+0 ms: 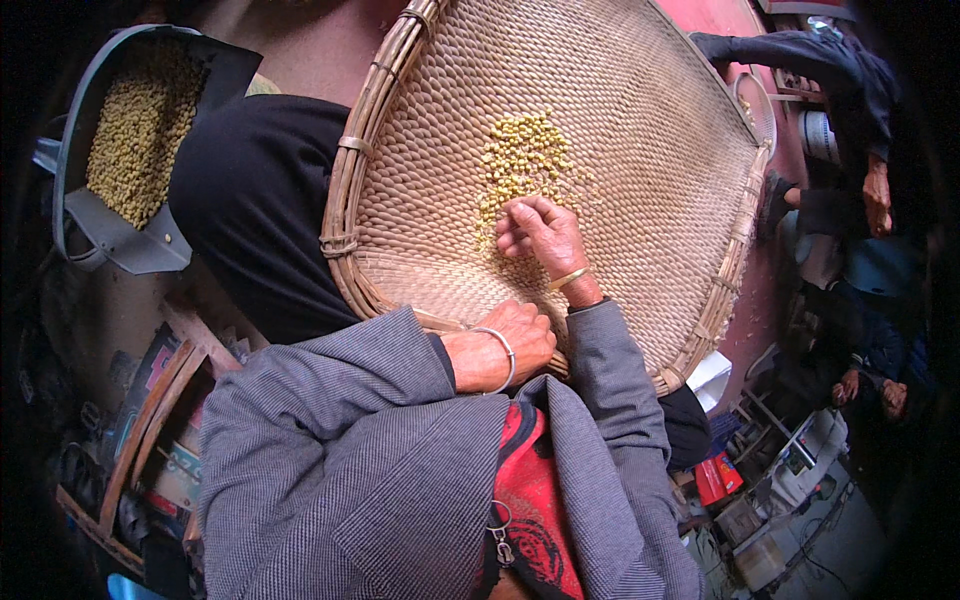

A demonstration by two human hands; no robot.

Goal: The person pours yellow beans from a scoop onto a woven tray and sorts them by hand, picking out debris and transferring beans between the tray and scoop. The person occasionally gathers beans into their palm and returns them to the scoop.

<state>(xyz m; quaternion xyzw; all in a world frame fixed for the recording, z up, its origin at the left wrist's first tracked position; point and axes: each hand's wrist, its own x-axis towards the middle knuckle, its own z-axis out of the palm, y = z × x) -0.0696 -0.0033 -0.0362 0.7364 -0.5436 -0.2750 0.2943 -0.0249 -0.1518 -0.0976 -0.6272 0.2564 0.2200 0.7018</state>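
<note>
Across my lap lies a woven wicker winnowing basket (645, 165), rimmed with bundled rods. A patch of small yellow-green beans (525, 150) is spread over its middle. My right hand (544, 232), with a gold-coloured bangle at the wrist, hovers at the near edge of these beans. Its thumb and fingers are curled together; whether a bean sits between them is hidden. My left hand (510, 337), wearing a silver-coloured bangle, is curled over the basket's near rim (442, 322), its fingertips out of sight.
At left, beyond my knee, a grey scoop-shaped container (79, 161) holds a heap of similar beans (139, 142). A wooden chair (142, 427) stands behind at lower left. Other people sit along the right, one hand (876, 196) showing. A cluttered low surface (802, 510) is at lower right.
</note>
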